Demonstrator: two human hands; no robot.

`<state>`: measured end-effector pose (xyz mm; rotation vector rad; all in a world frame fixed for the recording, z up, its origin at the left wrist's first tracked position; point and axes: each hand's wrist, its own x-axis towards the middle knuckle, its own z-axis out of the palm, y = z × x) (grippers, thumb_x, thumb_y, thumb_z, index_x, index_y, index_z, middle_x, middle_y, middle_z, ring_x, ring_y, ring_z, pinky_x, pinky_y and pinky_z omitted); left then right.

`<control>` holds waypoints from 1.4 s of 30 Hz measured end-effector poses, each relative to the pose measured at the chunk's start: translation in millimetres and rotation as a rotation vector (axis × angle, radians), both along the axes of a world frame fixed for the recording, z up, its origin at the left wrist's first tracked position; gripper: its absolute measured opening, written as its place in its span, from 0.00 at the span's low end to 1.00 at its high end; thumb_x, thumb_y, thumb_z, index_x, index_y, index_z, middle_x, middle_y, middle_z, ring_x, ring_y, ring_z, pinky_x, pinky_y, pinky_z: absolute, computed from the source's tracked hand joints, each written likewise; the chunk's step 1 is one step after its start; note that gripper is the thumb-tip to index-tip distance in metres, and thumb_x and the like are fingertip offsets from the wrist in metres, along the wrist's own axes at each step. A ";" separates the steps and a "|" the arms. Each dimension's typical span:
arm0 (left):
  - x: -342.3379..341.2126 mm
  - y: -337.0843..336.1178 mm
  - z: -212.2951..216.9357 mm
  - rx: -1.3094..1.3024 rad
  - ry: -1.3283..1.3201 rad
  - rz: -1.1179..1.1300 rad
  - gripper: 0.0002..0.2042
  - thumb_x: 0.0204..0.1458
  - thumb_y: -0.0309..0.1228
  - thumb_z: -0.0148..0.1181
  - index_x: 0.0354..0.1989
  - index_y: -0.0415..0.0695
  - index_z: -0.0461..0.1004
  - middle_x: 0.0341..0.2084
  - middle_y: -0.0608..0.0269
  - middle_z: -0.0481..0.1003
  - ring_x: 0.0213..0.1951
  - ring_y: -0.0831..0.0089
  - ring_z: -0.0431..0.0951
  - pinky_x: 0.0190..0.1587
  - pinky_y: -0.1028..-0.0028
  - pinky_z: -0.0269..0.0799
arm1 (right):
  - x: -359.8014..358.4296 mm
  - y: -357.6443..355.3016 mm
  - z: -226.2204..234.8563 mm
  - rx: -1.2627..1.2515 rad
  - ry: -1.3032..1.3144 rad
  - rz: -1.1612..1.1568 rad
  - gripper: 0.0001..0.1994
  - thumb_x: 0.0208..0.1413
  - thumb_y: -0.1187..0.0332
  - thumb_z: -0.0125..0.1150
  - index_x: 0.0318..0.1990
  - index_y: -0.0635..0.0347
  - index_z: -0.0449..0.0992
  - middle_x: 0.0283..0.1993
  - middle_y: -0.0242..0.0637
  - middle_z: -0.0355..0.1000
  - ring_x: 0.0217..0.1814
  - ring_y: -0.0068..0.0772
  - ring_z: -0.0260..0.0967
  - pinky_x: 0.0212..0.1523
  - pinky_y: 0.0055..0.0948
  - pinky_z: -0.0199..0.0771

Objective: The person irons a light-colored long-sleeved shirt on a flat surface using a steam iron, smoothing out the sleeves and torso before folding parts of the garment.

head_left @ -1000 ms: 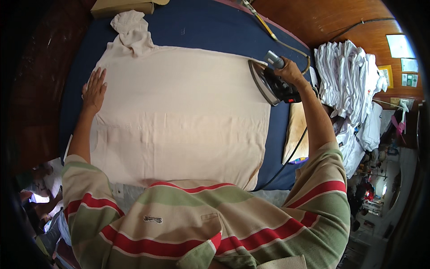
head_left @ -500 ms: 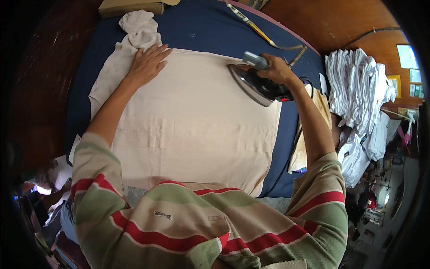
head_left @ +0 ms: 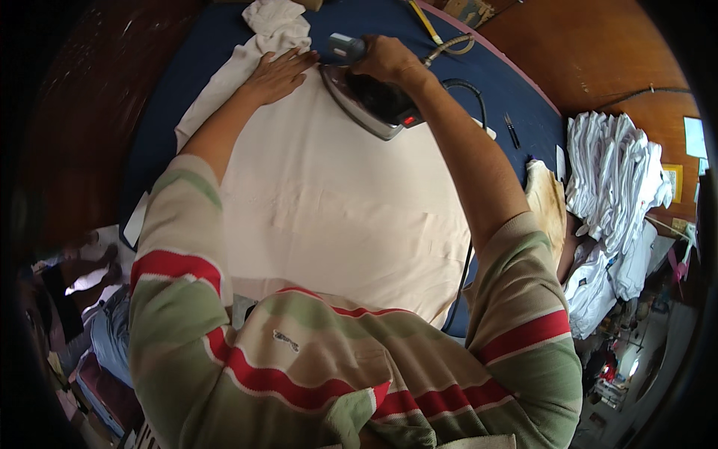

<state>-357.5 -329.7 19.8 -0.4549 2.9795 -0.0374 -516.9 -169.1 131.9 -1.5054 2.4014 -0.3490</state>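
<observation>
A cream garment lies spread over a dark blue covered table, its sleeve bunched toward the far left. My left hand rests flat on the cloth beside the bunched part, fingers stretched out. Gripped by its handle in my right hand is a black and silver steam iron. Its soleplate sits on the far part of the garment, with the tip close to my left fingers. A small red light glows at the iron's heel. Faint creases show across the nearer half of the cloth.
A dark cord and a hose trail from the iron. Tweezers-like dark tool lies on the table's right side. A scorched tan cloth hangs near the right edge, beside stacked white garments. Wooden panels border the far side.
My right hand has slid the iron to the left across the garment, toward my left hand. My left hand stays flat by the bunched sleeve. The whole view has shifted somewhat.
</observation>
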 end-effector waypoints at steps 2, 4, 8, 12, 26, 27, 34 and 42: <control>-3.1 4.0 1.8 -0.010 0.031 -0.016 0.24 0.60 0.41 0.32 0.66 0.61 0.46 0.66 0.78 0.46 0.67 0.74 0.43 0.64 0.53 0.39 | -4.4 -2.6 -2.9 -0.005 -0.027 0.062 0.24 0.38 0.62 0.66 0.45 0.61 0.72 0.35 0.47 0.75 0.37 0.44 0.74 0.41 0.31 0.73; 9.8 9.0 -6.2 0.070 0.188 0.037 0.24 0.60 0.42 0.33 0.66 0.59 0.49 0.66 0.77 0.48 0.67 0.72 0.46 0.63 0.54 0.42 | 8.3 12.8 1.4 0.061 -0.133 0.203 0.24 0.38 0.62 0.66 0.46 0.60 0.72 0.34 0.47 0.75 0.36 0.44 0.74 0.41 0.32 0.72; 67.1 9.6 0.2 -0.021 0.411 0.050 0.24 0.57 0.39 0.41 0.65 0.57 0.52 0.65 0.72 0.51 0.65 0.71 0.51 0.62 0.57 0.45 | 66.3 41.1 1.1 0.097 -0.199 0.423 0.23 0.38 0.63 0.63 0.46 0.59 0.71 0.35 0.48 0.74 0.40 0.45 0.72 0.43 0.37 0.70; 157.3 -6.3 -28.9 -0.070 0.363 0.302 0.24 0.57 0.41 0.41 0.64 0.58 0.53 0.64 0.69 0.53 0.65 0.67 0.52 0.60 0.55 0.47 | 131.9 17.3 15.6 0.188 -0.167 0.495 0.20 0.36 0.63 0.60 0.41 0.61 0.72 0.31 0.47 0.74 0.36 0.46 0.72 0.38 0.38 0.71; 159.8 -17.0 -45.7 -0.234 0.170 0.370 0.24 0.61 0.44 0.33 0.67 0.65 0.44 0.67 0.74 0.45 0.67 0.71 0.44 0.64 0.57 0.42 | 61.6 155.3 20.6 0.307 -0.115 0.439 0.20 0.40 0.62 0.61 0.44 0.54 0.72 0.31 0.46 0.75 0.34 0.47 0.74 0.39 0.39 0.73; 159.7 -17.1 -43.2 -0.228 0.169 0.373 0.24 0.60 0.44 0.33 0.67 0.65 0.44 0.67 0.74 0.45 0.67 0.71 0.44 0.64 0.57 0.42 | 44.1 169.7 17.4 0.309 -0.137 0.381 0.20 0.39 0.63 0.62 0.43 0.55 0.72 0.31 0.46 0.75 0.34 0.46 0.74 0.39 0.38 0.74; 151.5 -11.4 -27.6 -0.145 0.021 0.423 0.25 0.60 0.44 0.33 0.67 0.64 0.43 0.67 0.71 0.42 0.68 0.69 0.42 0.63 0.53 0.45 | 0.1 231.2 22.4 0.324 -0.126 0.152 0.20 0.35 0.66 0.62 0.42 0.56 0.72 0.31 0.47 0.75 0.33 0.44 0.74 0.38 0.35 0.74; 129.7 33.3 10.3 -0.265 0.043 0.442 0.29 0.57 0.40 0.46 0.67 0.59 0.44 0.66 0.68 0.48 0.66 0.66 0.48 0.60 0.51 0.49 | -34.9 259.2 17.1 0.149 -0.124 -0.051 0.21 0.37 0.66 0.64 0.44 0.59 0.74 0.32 0.48 0.75 0.33 0.42 0.74 0.40 0.31 0.72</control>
